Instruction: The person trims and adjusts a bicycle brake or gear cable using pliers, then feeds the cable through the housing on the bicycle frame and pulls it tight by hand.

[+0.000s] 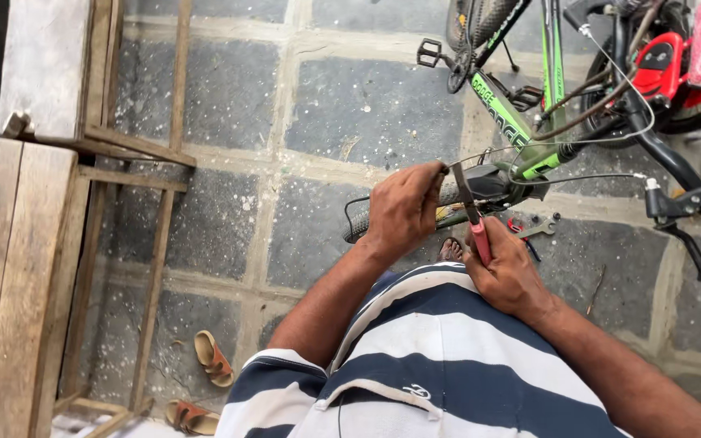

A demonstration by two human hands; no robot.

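Above a paved stone floor (pixel 318 105), 2 bare hands meet in front of a striped shirt (pixel 440 349). At the left, the left hand (pixel 403 209) is curled shut, its fingertips pinching the end of a thin cable (pixel 602 138) just beside the plier tips. At the right, the right hand (pixel 506 272) wraps its grip around the red handles of pliers (pixel 470 212), whose metal nose points up and away toward the left hand's fingers; the jaws look nearly closed at the cable end, though whether they bite on it I cannot tell. From there the cable runs right and curves up toward the handlebar area of a green bicycle (pixel 513 122), which stands just beyond the hands at upper right. A black brake lever (pixel 679 215) hangs on the bar at far right, well apart from both hands. A tyre (pixel 359 223) lies behind and below the left hand. A wrench (pixel 539 229) rests on the floor near the right hand. At far left stands a wooden bench (pixel 18 268), and 2 sandals (pixel 211 357) lie on the floor below it, well apart from the hands.
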